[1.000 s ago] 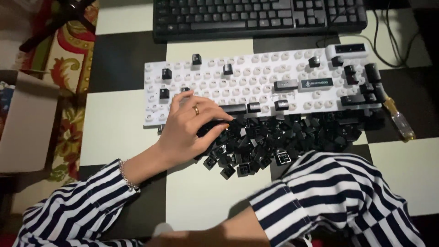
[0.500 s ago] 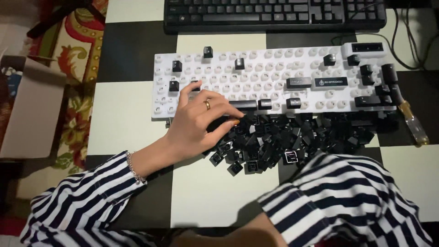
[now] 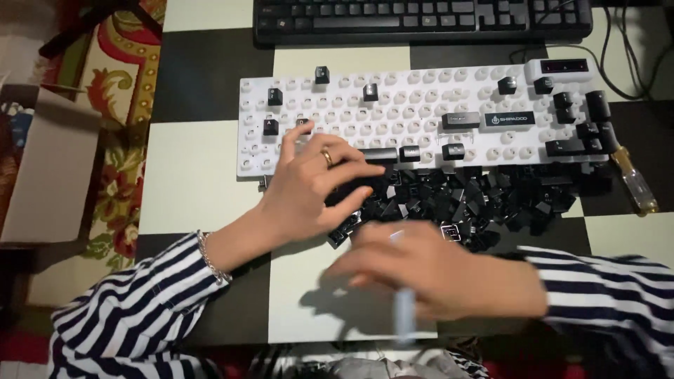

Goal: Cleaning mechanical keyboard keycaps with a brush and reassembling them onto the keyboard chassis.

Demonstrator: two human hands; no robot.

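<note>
Two keyboards (image 3: 421,119), one keycap pile (image 3: 484,200), two hands (image 3: 309,186), right blurred.

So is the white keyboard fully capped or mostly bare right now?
Mostly bare: the white keyboard shows rows of exposed switches with a few black caps fitted, and a pile of loose black keycaps lies along its front edge.

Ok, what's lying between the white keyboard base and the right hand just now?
In the head view, a heap of loose black keycaps lies between the white keyboard base and the blurred right hand. The left hand rests on the heap's left end.
</note>
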